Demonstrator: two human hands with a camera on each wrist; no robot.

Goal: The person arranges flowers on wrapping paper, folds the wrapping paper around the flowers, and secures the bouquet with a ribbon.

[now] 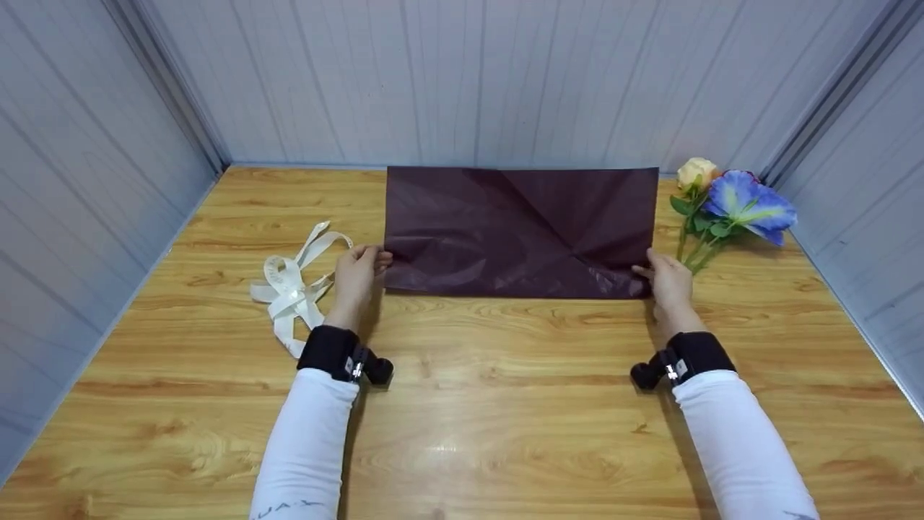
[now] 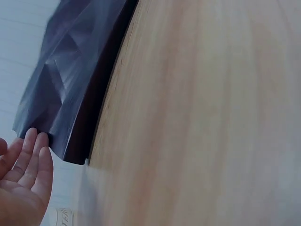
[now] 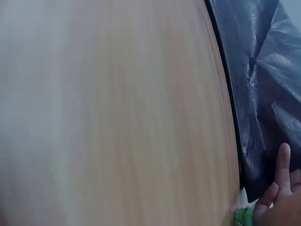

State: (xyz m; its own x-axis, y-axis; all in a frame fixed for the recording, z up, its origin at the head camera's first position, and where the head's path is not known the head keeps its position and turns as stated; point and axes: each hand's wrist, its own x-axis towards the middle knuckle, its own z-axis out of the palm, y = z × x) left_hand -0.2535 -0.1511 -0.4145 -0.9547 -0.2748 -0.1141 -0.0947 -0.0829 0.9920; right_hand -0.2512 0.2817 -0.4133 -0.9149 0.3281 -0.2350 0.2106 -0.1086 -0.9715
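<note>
A dark maroon sheet of wrapping paper (image 1: pixel 520 231), creased and wide, lies toward the back of the wooden table. At its left edge is my left hand (image 1: pixel 359 274); in the left wrist view the fingers (image 2: pixel 30 157) are nearly straight, their tips against the paper. My right hand (image 1: pixel 671 283) is at the opposite edge. In the right wrist view its straight index finger (image 3: pixel 282 165) touches the paper (image 3: pixel 263 94), with the thumb apart from it. The near edge of the paper stands slightly off the wood in the left wrist view.
White ribbon (image 1: pixel 292 296) lies in loose loops left of my left hand. Beyond my right hand are artificial flowers: a cream rose (image 1: pixel 696 173) and a large blue bloom (image 1: pixel 751 206) with green stems. Pale panelled walls (image 1: pixel 447 79) border the wooden table (image 1: pixel 505 433) on three sides.
</note>
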